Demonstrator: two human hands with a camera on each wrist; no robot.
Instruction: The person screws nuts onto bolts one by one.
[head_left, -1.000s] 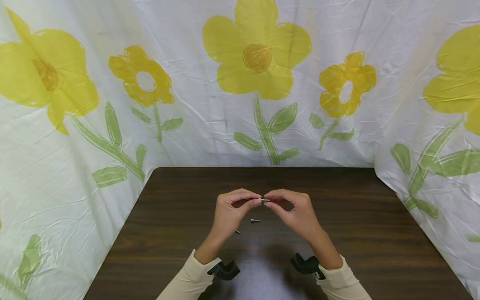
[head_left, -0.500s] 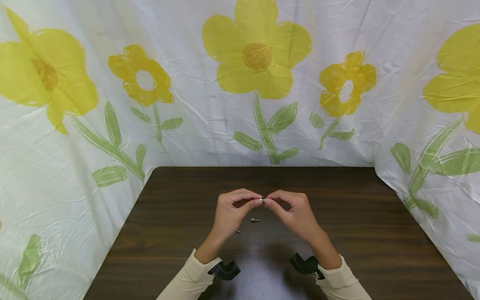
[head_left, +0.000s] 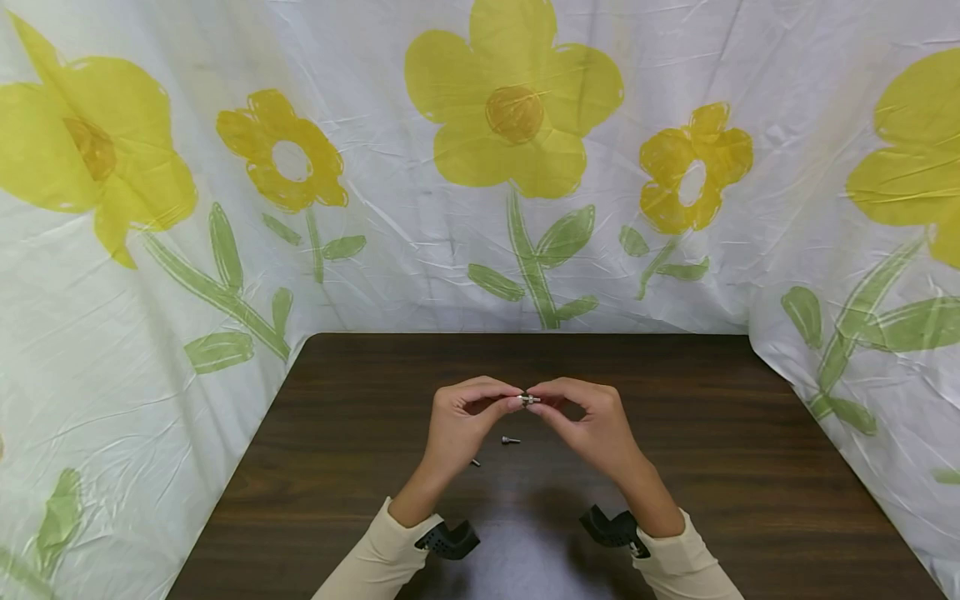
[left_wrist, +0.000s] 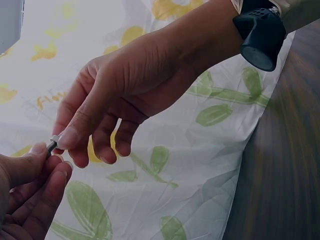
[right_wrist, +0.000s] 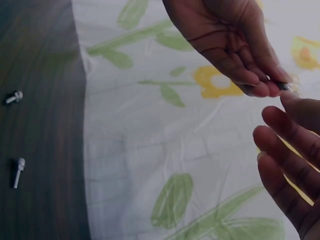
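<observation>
Above the table, a small metal bolt (head_left: 536, 400) lies sideways between the two hands, its tip pointing right. My left hand (head_left: 465, 417) pinches its head end between thumb and fingers. The right hand (head_left: 596, 421) has its thumb and index finger around a small nut-like piece (left_wrist: 55, 139) on the shank. In the right wrist view the bolt (right_wrist: 284, 86) is mostly covered by fingertips. A second bolt (head_left: 511, 441) rests on the tabletop below the hands. A third bolt (head_left: 476, 462) lies nearer the left wrist, partly hidden by it in the head view.
The dark wood-grain table (head_left: 360, 517) runs up to a white curtain (head_left: 420, 275) printed with yellow flowers, which hangs behind and at both sides. Each wrist carries a black camera mount (head_left: 450, 542).
The right fingertips closed over the bolt half a second ago and now stand parted around it, showing its tip again. My left hand and the two bolts on the table have stayed put.
</observation>
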